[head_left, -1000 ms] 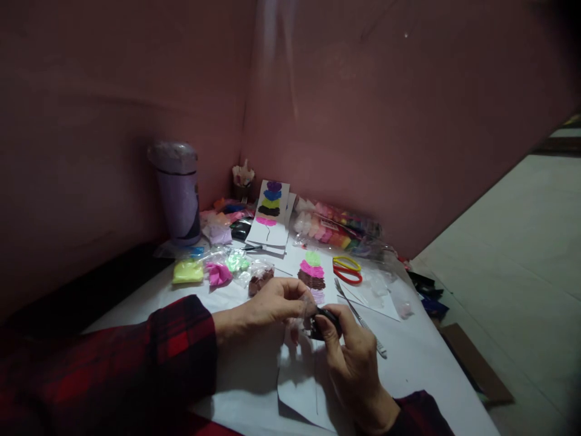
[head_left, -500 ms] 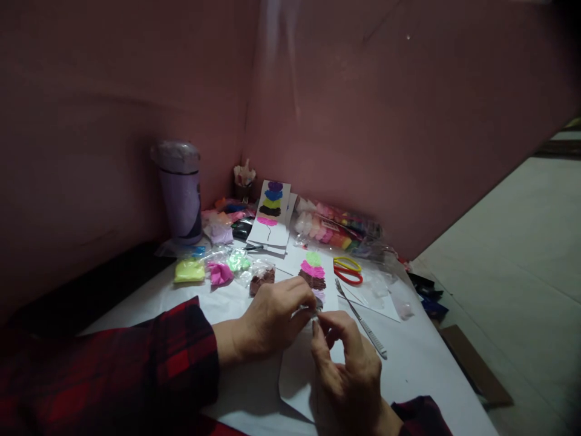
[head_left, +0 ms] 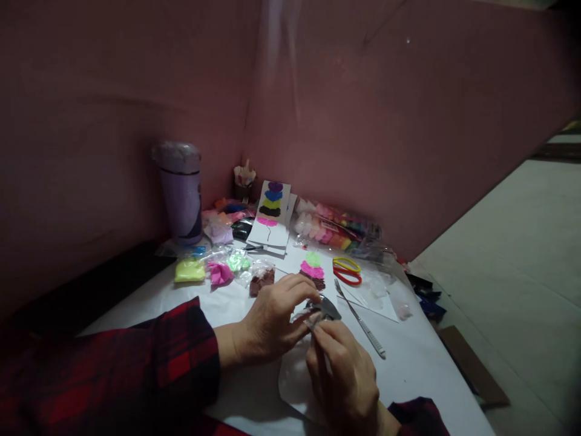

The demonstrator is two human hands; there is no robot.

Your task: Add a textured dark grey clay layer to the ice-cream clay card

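Note:
My left hand (head_left: pixel 275 312) and my right hand (head_left: pixel 345 366) meet over the white table, fingers closed. Between their fingertips is a small clear plastic packet (head_left: pixel 327 307) with a dark grey lump, probably modelling clay, inside. Both hands grip its wrapping. Just beyond, a white card (head_left: pixel 290 381) carries bands of light green, pink and brown clay (head_left: pixel 312 267); my hands cover its middle. To the right lies a metal fork (head_left: pixel 363 324), tines pointing away. Near my left wrist sits a brown clay block (head_left: pixel 262 281) in an opened wrapper.
Yellow clay (head_left: pixel 189 270), pink clay (head_left: pixel 220 274) and green clay (head_left: pixel 238 260) lie at the left. Behind stand a purple tumbler (head_left: pixel 181 203) and a finished-looking striped card (head_left: pixel 271 212). Scissors with red and yellow handles (head_left: pixel 348 271) and bagged clay packs (head_left: pixel 336 227) are at the right.
The dark grey packet has come into clearer view between my fingers. My right hand has turned and shifted slightly down, its fingers now more curled. My left hand has barely moved.

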